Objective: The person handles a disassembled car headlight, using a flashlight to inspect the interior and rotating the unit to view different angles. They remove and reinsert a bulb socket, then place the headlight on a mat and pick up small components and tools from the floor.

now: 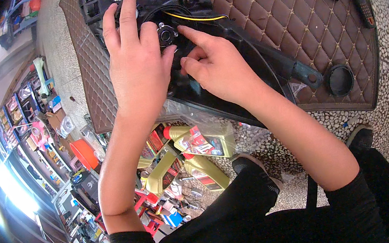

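A black car headlight housing [240, 57] lies back side up on a quilted brown mat. In its round opening sits a dark, ring-shaped bulb base [166, 36]. My left hand [136, 60] reaches over the housing, thumb and bent index finger at opposite sides of the bulb base, two other fingers stretched out. From the right, my right hand [216, 63] points its index finger at the edge of the bulb base. Its thumb and remaining fingers are loosely curled, with nothing visible in them. A yellow-and-black wire [196, 18] arches beside the opening.
On the brown mat [267, 1] a round black cap [340, 79] lies at the right, and a screwdriver [360, 6] and small parts at the far right. Several oil jugs [205, 171] stand on the speckled floor below. Cluttered shelves [24, 118] line the left.
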Available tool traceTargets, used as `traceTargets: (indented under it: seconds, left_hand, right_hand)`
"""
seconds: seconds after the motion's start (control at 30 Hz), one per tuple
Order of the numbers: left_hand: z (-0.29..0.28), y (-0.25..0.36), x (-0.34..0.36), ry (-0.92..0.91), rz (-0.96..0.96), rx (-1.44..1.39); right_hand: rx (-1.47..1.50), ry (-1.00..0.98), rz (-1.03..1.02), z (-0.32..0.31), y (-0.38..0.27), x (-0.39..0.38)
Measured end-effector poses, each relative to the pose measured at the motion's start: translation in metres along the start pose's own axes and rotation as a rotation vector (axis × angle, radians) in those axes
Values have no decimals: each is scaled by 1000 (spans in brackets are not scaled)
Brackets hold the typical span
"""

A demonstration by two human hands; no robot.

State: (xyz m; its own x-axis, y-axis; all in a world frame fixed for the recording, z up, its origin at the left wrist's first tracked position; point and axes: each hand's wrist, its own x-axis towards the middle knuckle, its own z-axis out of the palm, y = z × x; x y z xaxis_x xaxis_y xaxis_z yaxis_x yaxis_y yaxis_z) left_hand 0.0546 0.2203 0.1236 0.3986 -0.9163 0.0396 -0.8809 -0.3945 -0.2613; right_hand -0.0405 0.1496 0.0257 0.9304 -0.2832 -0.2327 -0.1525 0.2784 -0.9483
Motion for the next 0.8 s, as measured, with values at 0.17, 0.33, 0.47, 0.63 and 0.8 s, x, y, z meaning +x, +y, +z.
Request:
traceTargets:
  seconds: [0.17,0.33,0.47,0.63,0.8]
  left_hand:
    - [-7,-7,0,-9,25,-65]
    - [-8,-10,2,3,57,-103]
    - [-17,-23,3,-63,38,-339]
    - [-28,-40,4,-47,76,-428]
    - [-28,-44,2,-55,63,-495]
  right_hand:
    - [-33,-31,23,0,-5,3]
    - [-72,8,-18,0,-6,5]
    - [-126,195,-132,1,-8,13]
    - [-325,260,-171,13,-12,28]
    - [-474,329,-187,25,-10,32]
